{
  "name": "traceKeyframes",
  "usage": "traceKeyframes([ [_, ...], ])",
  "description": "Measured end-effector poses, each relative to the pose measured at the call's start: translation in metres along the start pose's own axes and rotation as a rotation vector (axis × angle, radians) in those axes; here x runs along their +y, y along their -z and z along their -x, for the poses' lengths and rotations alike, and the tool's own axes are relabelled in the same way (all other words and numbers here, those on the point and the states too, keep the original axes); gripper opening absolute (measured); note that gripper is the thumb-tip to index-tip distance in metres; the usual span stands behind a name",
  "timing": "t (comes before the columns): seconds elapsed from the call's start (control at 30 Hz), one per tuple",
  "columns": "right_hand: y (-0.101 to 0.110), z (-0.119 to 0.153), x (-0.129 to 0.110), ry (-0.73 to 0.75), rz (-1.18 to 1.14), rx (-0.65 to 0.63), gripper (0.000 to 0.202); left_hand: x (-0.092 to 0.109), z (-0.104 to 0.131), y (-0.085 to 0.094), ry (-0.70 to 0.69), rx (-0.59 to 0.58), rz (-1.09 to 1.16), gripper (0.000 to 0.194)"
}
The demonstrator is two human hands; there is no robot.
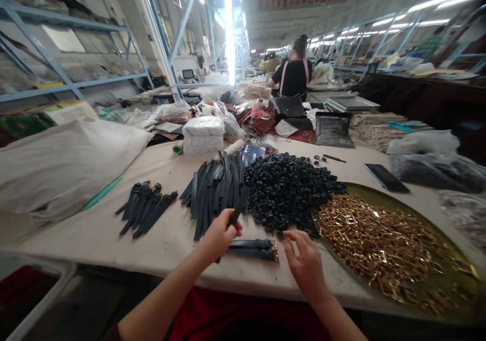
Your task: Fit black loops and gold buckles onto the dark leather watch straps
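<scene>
My left hand (pixel 224 232) is closed round a dark strap (pixel 237 213). Below it on the cloth lie dark straps with gold buckles (pixel 252 250). My right hand (pixel 301 260) is at the near edge of a heap of small black loops (pixel 286 189), its thumb and forefinger bent toward each other; whether anything is between the fingertips is too small to tell. Behind my left hand is a pile of loose dark straps (pixel 212 186). To the right, a round brass-coloured tray (pixel 364 192) holds many gold buckles (pixel 379 240). Several bundled straps (pixel 146 204) lie at the left.
A phone (pixel 386 177) lies at the right. White plastic packages (pixel 204 133) and a black pouch (pixel 334 129) stand along the back. Pale cloth (pixel 72 159) covers something at the left. A person in black (pixel 294 78) is farther back, between shelving racks.
</scene>
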State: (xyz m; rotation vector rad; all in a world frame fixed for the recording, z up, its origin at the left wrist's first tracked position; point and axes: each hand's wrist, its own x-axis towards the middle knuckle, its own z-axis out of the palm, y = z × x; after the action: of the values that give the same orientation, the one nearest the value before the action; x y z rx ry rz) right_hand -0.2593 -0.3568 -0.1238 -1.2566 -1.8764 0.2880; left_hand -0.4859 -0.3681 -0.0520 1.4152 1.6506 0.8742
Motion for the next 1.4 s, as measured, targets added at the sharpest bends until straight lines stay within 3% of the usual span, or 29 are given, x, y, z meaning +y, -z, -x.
traceKeyframes([
  [0.07,0.012,-0.005,0.002,-0.118,-0.046,-0.032,0.021,0.005,0.017,-0.018,0.124,-0.120,0.435,0.022],
  [0.17,0.025,-0.006,-0.016,-0.300,-0.270,-0.220,0.028,0.013,0.029,-0.038,0.298,-0.080,0.849,0.019],
  [0.33,0.026,0.011,-0.053,-0.571,-0.746,-0.572,0.038,0.024,0.035,-0.052,0.392,0.058,1.134,0.019],
  [0.4,0.024,0.015,-0.051,-0.669,-0.826,-0.597,0.036,0.026,0.040,-0.051,0.404,0.083,1.134,0.018],
  [0.47,0.024,0.016,-0.040,-0.748,-0.863,-0.539,0.035,0.027,0.050,-0.047,0.392,0.042,1.087,0.018],
  [0.6,0.031,0.012,-0.018,-0.819,-0.884,-0.408,0.033,0.024,0.068,-0.038,0.403,-0.319,0.964,0.015],
  [0.67,0.033,0.010,-0.018,-0.784,-0.856,-0.467,0.034,0.020,0.072,-0.040,0.469,-0.500,0.962,0.023],
  [0.77,0.028,0.005,-0.023,-0.645,-0.747,-0.580,0.034,0.013,0.069,-0.051,0.550,-0.641,0.923,0.037],
  [0.83,0.022,-0.001,-0.023,-0.499,-0.555,-0.536,0.031,0.010,0.064,-0.058,0.567,-0.639,0.869,0.035],
  [0.97,0.008,-0.018,-0.011,-0.161,0.091,-0.413,0.019,0.013,0.056,-0.059,0.581,-0.496,0.843,0.031],
  [1.1,-0.003,-0.026,-0.002,-0.021,0.420,-0.431,0.015,0.018,0.054,-0.052,0.613,-0.481,0.898,0.034],
  [1.17,-0.004,-0.024,0.001,-0.017,0.387,-0.429,0.017,0.017,0.055,-0.051,0.629,-0.474,0.907,0.035],
  [1.27,0.003,-0.018,0.003,-0.113,0.129,-0.418,0.015,0.014,0.054,-0.054,0.627,-0.489,0.909,0.036],
  [1.4,0.017,-0.008,-0.007,-0.580,-0.535,-0.375,0.024,0.012,0.050,-0.059,0.543,-0.538,0.833,0.032],
])
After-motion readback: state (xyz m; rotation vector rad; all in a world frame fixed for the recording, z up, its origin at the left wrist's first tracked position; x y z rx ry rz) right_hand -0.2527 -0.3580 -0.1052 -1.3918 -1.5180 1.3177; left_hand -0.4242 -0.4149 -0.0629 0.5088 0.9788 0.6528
